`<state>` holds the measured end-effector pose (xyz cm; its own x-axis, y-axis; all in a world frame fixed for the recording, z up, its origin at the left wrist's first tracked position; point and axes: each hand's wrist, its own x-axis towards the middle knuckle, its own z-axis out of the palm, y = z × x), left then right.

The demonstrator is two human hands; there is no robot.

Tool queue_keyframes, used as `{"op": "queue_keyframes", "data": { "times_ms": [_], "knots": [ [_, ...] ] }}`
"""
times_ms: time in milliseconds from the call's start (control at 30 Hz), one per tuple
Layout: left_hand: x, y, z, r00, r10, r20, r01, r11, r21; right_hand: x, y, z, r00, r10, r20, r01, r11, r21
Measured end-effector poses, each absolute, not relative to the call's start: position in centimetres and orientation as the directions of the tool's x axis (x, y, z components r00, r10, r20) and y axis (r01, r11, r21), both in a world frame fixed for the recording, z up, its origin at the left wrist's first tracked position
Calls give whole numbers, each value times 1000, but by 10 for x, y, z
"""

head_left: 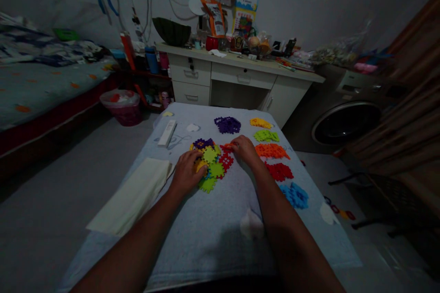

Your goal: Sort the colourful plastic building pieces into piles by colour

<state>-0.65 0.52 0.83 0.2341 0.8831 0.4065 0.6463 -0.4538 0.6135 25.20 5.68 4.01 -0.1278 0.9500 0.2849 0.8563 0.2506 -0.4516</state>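
A flat patch of joined plastic snap tiles [212, 165] in green, yellow, purple and red lies in the middle of a table covered with a pale blue cloth [206, 233]. My left hand [187, 171] rests curled on its left side, fingers pressing down on the yellow and green tiles. My right hand [244, 149] pinches a red tile [227, 148] at the patch's upper right edge. Loose tiles lie sorted in piles to the right: purple [227, 124], yellow [260, 123], green [266, 136], orange [272, 150], red [279, 171] and blue [294, 195].
A white remote [167, 133] and a folded cream cloth [135, 194] lie on the table's left. A crumpled tissue [250, 224] sits near me. Beyond are a cluttered white desk [240, 78], a washing machine [347, 110], a bed [41, 87] and a pink bin [122, 106].
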Motion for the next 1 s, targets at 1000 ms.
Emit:
{"op": "queue_keyframes", "data": {
  "times_ms": [1000],
  "knots": [
    [-7, 7, 4, 257, 875, 410, 661, -468, 587, 409, 19, 51, 571, 782, 251, 774, -410, -482]
  ]
}}
